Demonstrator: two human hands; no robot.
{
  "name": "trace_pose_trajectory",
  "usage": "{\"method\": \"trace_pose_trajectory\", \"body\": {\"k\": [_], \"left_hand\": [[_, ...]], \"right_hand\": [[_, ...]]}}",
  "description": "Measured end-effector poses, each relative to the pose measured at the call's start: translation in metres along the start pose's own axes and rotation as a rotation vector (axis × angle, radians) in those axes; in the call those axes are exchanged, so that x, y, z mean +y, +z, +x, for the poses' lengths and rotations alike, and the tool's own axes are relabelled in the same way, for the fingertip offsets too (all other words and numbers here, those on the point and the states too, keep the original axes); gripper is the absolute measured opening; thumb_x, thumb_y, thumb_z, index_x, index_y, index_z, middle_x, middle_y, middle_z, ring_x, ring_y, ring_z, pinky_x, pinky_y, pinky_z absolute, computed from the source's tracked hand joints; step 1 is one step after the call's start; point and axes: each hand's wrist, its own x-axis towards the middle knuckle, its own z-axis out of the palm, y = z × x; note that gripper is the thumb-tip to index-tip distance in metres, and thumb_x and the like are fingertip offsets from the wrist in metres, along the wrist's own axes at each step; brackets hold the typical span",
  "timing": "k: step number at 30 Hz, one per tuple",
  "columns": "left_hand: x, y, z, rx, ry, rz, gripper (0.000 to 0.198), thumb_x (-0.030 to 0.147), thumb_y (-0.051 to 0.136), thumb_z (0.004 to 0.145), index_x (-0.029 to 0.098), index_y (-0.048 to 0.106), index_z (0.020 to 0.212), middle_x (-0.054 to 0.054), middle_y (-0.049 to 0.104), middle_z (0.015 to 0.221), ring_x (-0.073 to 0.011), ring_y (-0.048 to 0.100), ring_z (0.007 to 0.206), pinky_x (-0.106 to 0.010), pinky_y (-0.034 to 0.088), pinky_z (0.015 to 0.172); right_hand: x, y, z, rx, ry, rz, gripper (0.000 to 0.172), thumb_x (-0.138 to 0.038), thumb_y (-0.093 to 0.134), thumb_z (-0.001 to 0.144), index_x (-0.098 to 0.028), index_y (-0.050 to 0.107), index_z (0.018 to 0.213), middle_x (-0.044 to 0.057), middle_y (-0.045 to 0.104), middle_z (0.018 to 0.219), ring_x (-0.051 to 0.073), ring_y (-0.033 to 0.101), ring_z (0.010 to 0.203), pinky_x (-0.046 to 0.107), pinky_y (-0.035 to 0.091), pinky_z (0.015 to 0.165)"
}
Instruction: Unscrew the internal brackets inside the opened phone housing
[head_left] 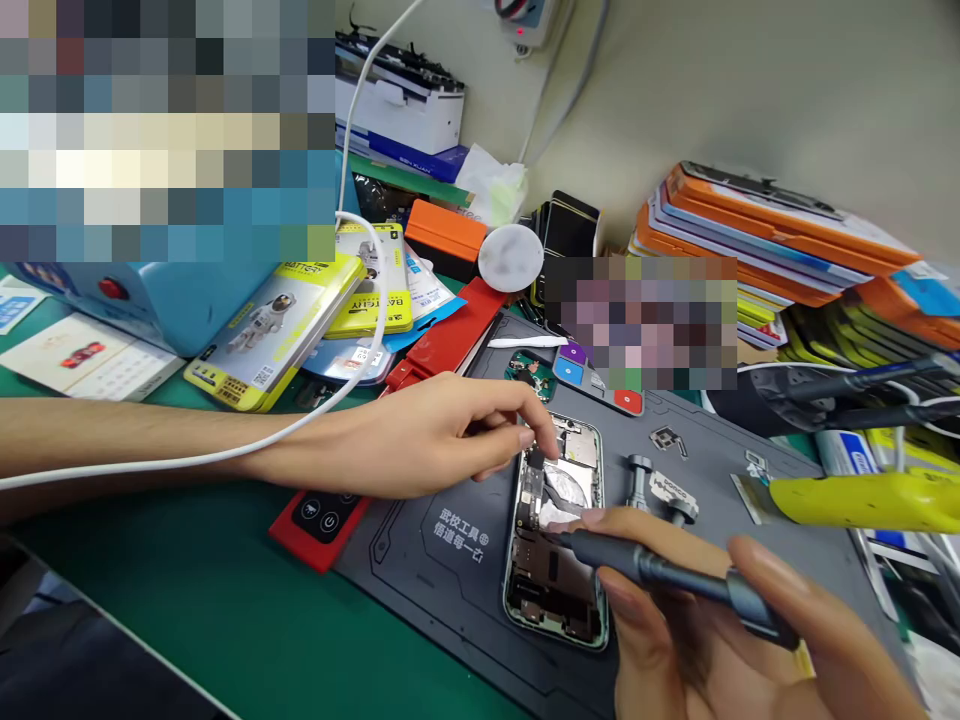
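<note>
An opened phone [555,530] with its inner boards bared lies on a dark grey work mat [442,540]. My left hand [420,440] reaches in from the left, fingers curled and pinched on a small part at the phone's upper left edge. My right hand [720,620] comes up from the lower right and grips a dark pen-shaped screwdriver [675,575], whose tip rests on the phone's middle near a silvery shield.
A red tool [420,360] lies under my left arm, and a white cable [225,455] crosses it. Small metal parts [667,490] lie on the mat, and a yellow-handled scraper [855,497] lies at its right edge. Battery packs [277,330] and stacked orange boxes [765,240] crowd the back.
</note>
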Motion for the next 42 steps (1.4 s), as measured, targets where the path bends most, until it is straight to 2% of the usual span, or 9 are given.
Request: {"method": "trace_pose_trajectory", "body": {"k": [1, 3, 7, 19, 26, 29, 31, 35, 42], "left_hand": [[0.000, 0.000, 0.000, 0.004, 0.005, -0.006, 0.023, 0.027, 0.051, 0.115, 0.023, 0.073, 0.122, 0.004, 0.056, 0.074, -0.0112, 0.048, 0.060, -0.020, 0.036, 0.051], [-0.001, 0.000, 0.001, 0.003, 0.013, -0.012, 0.023, 0.026, 0.051, 0.114, 0.022, 0.072, 0.120, 0.005, 0.052, 0.072, -0.0114, 0.046, 0.060, -0.020, 0.036, 0.051], [-0.003, 0.001, 0.001, -0.016, 0.017, -0.042, 0.022, 0.025, 0.050, 0.114, 0.023, 0.071, 0.121, 0.005, 0.052, 0.073, -0.0114, 0.045, 0.059, -0.020, 0.035, 0.050], [-0.001, 0.000, 0.001, -0.033, 0.017, -0.040, 0.021, 0.024, 0.052, 0.113, 0.021, 0.072, 0.118, 0.005, 0.053, 0.072, -0.0107, 0.045, 0.060, -0.020, 0.035, 0.050], [0.000, 0.000, 0.002, -0.030, 0.012, -0.018, 0.021, 0.024, 0.053, 0.113, 0.022, 0.073, 0.119, 0.005, 0.053, 0.072, -0.0114, 0.045, 0.060, -0.021, 0.035, 0.052], [-0.002, 0.000, 0.001, -0.032, -0.001, -0.019, 0.020, 0.028, 0.054, 0.114, 0.023, 0.072, 0.119, 0.005, 0.054, 0.074, -0.0117, 0.045, 0.062, -0.021, 0.035, 0.052], [-0.003, 0.001, 0.000, -0.039, -0.027, -0.011, 0.021, 0.032, 0.053, 0.115, 0.025, 0.072, 0.121, 0.005, 0.057, 0.076, -0.0123, 0.047, 0.063, -0.021, 0.035, 0.052], [-0.003, 0.002, -0.002, -0.038, -0.061, 0.038, 0.022, 0.038, 0.053, 0.116, 0.026, 0.071, 0.120, 0.005, 0.055, 0.074, -0.0126, 0.047, 0.062, -0.022, 0.033, 0.051], [0.001, 0.005, -0.002, -0.040, -0.078, 0.080, 0.022, 0.035, 0.052, 0.115, 0.026, 0.071, 0.120, 0.005, 0.057, 0.076, -0.0133, 0.052, 0.066, -0.022, 0.036, 0.056]], "right_hand": [[0.001, 0.002, 0.002, -0.087, -0.028, -0.023, 0.073, 0.000, 0.085, 0.086, -0.041, 0.068, 0.144, 0.001, 0.087, 0.112, 0.028, 0.087, 0.090, 0.042, 0.077, 0.081], [-0.002, 0.009, 0.006, -0.007, -0.013, -0.036, 0.074, 0.000, 0.076, 0.093, -0.038, 0.060, 0.155, 0.002, 0.087, 0.109, 0.026, 0.087, 0.090, 0.041, 0.076, 0.080], [-0.009, 0.021, 0.009, -0.036, -0.024, -0.040, 0.078, -0.002, 0.071, 0.098, -0.041, 0.052, 0.163, 0.002, 0.087, 0.113, 0.025, 0.087, 0.093, 0.042, 0.076, 0.085], [-0.006, 0.021, 0.005, -0.058, -0.052, -0.035, 0.074, -0.002, 0.071, 0.098, -0.039, 0.053, 0.160, 0.003, 0.086, 0.119, 0.024, 0.087, 0.099, 0.044, 0.076, 0.087], [-0.006, 0.013, 0.009, -0.166, -0.211, -0.148, 0.070, -0.018, 0.068, 0.104, -0.037, 0.048, 0.168, 0.005, 0.082, 0.137, 0.026, 0.084, 0.109, 0.044, 0.073, 0.093], [-0.011, 0.012, 0.011, -0.046, -0.218, -0.221, 0.079, -0.004, 0.058, 0.100, -0.040, 0.045, 0.170, 0.001, 0.083, 0.133, 0.025, 0.084, 0.106, 0.043, 0.072, 0.092], [-0.013, 0.010, 0.011, -0.059, -0.249, -0.248, 0.085, 0.000, 0.060, 0.096, -0.040, 0.046, 0.169, 0.000, 0.084, 0.128, 0.023, 0.084, 0.105, 0.040, 0.071, 0.092], [-0.010, 0.002, 0.015, -0.165, -0.299, -0.219, 0.087, 0.000, 0.058, 0.094, -0.034, 0.041, 0.172, 0.005, 0.082, 0.130, 0.023, 0.081, 0.110, 0.040, 0.071, 0.090], [-0.011, 0.004, 0.025, -0.183, -0.432, -0.108, 0.084, 0.011, 0.052, 0.089, -0.014, 0.046, 0.169, 0.014, 0.077, 0.126, 0.021, 0.074, 0.121, 0.037, 0.067, 0.100]]}}
